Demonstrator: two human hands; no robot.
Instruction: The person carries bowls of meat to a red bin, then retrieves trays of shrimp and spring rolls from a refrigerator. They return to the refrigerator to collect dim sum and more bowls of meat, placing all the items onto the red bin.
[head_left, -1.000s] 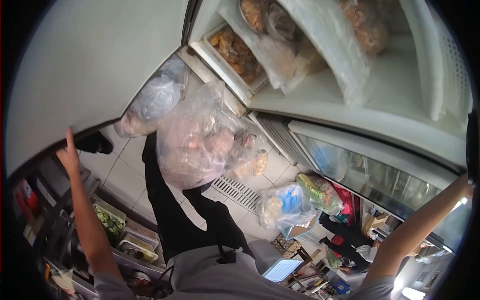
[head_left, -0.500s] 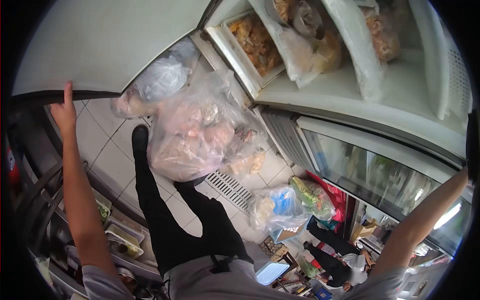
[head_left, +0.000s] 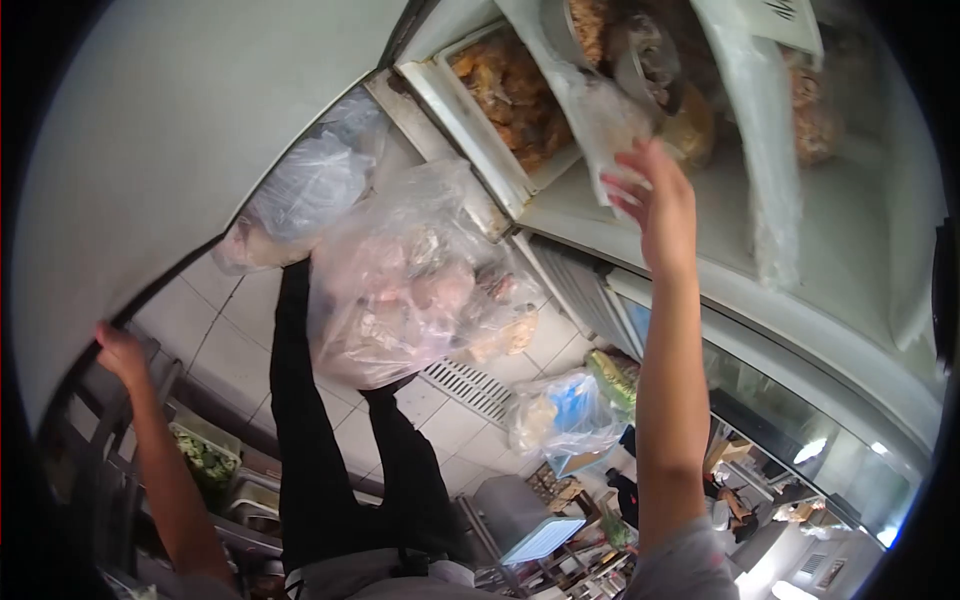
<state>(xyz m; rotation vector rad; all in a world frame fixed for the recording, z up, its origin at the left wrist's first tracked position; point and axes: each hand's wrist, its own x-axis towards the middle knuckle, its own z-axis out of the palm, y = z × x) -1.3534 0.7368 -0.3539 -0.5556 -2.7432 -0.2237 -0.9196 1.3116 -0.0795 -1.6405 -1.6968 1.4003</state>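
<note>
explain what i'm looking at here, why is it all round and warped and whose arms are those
This is one picture from a camera worn on a person's head, looking forward and down; its wide lens bends everything. Both bare arms belong to that person. The left hand grips the edge of an open white door. The right hand is open, fingers spread, at a clear bag on a white shelf, beside a tray of browned food. Lower in the picture are big clear bags of food, the person's dark trouser legs and a tiled floor.
</note>
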